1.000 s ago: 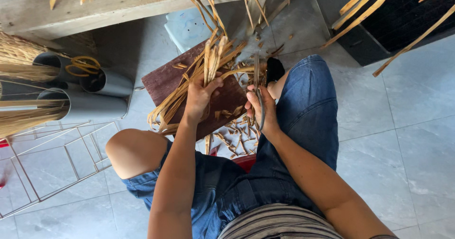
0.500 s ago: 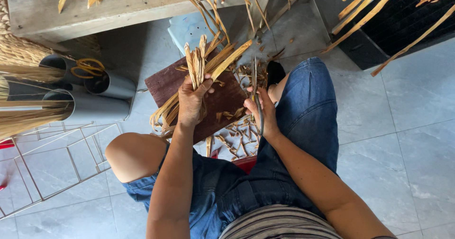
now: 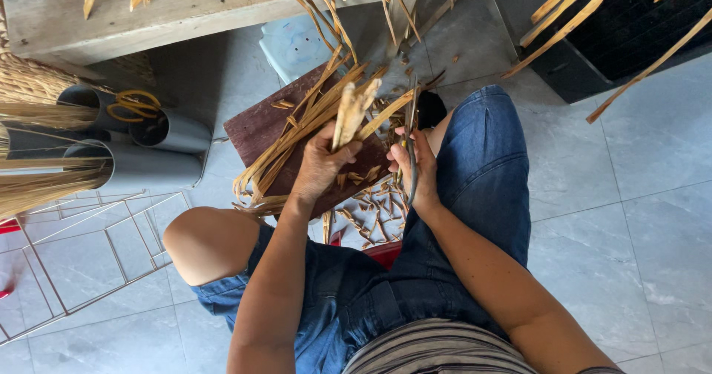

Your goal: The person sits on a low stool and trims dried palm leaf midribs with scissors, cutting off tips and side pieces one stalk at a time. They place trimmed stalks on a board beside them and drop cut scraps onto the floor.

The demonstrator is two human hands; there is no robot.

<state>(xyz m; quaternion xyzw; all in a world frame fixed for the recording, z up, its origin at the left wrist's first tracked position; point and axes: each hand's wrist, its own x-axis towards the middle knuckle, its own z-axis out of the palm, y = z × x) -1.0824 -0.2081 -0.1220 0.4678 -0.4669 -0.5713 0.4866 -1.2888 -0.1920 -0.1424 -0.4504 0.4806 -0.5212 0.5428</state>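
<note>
My left hand [image 3: 320, 168] grips a bundle of dried tan leaf strips [image 3: 350, 110], holding it upright above a dark brown wooden board [image 3: 261, 125]. My right hand [image 3: 414, 162] is closed around a pair of scissors [image 3: 409, 138], their blades pointing up beside the bundle. More long strips [image 3: 285, 151] lie slanted across the board under my left hand. Short cut pieces [image 3: 367, 218] are scattered on the floor between my knees.
Grey pipe sections [image 3: 141, 155] holding straw bundles lie at the left, above a wire rack [image 3: 70, 255]. A wooden bench [image 3: 185, 7] crosses the top, a white stool [image 3: 297, 44] sits beneath it, and a black crate [image 3: 630, 33] stands top right. The floor is grey tile.
My left hand has turned the bundle more upright and nearer the scissors. My right hand has stayed beside my right knee with the scissors.
</note>
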